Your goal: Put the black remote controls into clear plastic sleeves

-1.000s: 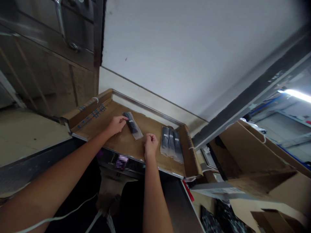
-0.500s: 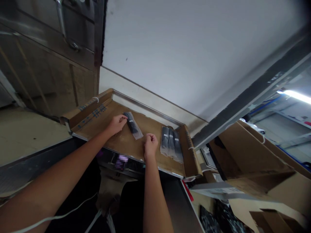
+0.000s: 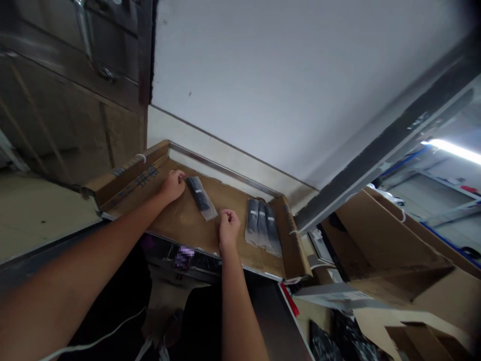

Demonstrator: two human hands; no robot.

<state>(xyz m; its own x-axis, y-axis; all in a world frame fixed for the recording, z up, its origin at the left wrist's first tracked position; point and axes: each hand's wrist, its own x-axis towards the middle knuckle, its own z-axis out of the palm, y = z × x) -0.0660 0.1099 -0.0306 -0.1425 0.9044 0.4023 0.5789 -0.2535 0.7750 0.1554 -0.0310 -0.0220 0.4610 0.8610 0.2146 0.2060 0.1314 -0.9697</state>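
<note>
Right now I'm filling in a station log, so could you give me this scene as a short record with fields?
Surface: brown cardboard-lined tray, with blue writing at its left side
Lone item: white-labelled clear plastic packet with dark contents, lying at a slant
Group: three similar packets, side by side towards the tray's right end
Left hand: beside the lone packet's upper end; contact unclear
Right hand: curled, between the lone packet and the group; nothing visible held

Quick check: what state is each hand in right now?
Left hand: fingers bent beside the single bagged item; open or closed can't be told.
Right hand: fingers curled closed, nothing visible in it.
</note>
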